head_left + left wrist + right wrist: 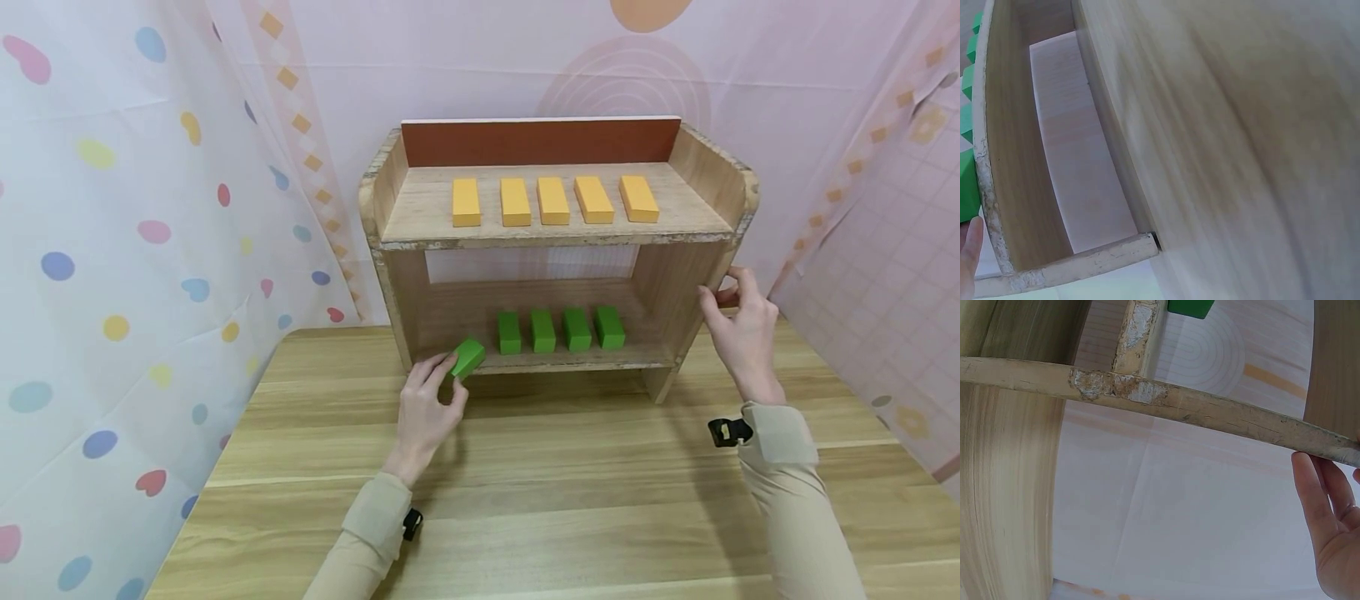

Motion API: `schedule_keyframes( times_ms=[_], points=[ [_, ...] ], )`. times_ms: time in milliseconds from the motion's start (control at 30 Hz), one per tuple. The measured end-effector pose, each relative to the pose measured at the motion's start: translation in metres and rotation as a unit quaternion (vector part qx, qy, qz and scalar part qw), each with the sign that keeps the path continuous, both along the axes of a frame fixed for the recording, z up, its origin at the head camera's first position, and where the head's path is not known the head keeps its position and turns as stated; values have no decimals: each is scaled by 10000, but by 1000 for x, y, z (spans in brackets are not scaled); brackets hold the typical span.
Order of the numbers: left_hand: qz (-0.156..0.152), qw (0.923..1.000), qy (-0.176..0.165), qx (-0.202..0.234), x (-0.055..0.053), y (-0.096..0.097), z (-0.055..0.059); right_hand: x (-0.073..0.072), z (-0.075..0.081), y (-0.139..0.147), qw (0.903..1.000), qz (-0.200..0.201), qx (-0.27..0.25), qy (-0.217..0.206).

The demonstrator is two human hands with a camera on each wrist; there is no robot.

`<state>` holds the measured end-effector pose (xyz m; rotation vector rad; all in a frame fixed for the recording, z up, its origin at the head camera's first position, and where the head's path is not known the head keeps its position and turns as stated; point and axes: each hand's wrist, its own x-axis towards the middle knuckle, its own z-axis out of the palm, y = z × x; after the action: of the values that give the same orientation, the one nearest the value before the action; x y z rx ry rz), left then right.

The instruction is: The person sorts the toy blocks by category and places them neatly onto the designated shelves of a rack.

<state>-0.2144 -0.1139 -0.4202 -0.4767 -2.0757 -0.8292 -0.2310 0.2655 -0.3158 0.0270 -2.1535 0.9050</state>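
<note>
My left hand [429, 415] pinches a green block [468, 358] between thumb and fingers, tilted at the left front edge of the lower shelf. In the left wrist view, a fingertip [975, 234] touches the lower side of that green block [969, 187]. Several more green blocks [543, 332] stand in a row along the lower shelf [480, 298] of a small wooden rack. My right hand [742, 333] is at the rack's right side panel [688, 292]. In the right wrist view, its fingertips [1302, 464] touch the panel's outer side.
Several yellow blocks [553, 202] lie in a spaced row on the rack's upper shelf [427, 187], before a reddish-brown back strip [540, 143]. The rack stands on a wood-grain table [555, 483]. Patterned cloth [165, 208] hangs behind and at both sides.
</note>
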Motion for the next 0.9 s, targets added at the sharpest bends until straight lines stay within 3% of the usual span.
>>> schedule_keyframes(
  times_ms=[567,900],
  points=[
    [191,9998,89,-14,-1,7,3,0,-1,0,10000,39,20,73],
    [415,9982,111,-416,-4,8,3,0,0,0,10000,40,-5,6]
  ],
)
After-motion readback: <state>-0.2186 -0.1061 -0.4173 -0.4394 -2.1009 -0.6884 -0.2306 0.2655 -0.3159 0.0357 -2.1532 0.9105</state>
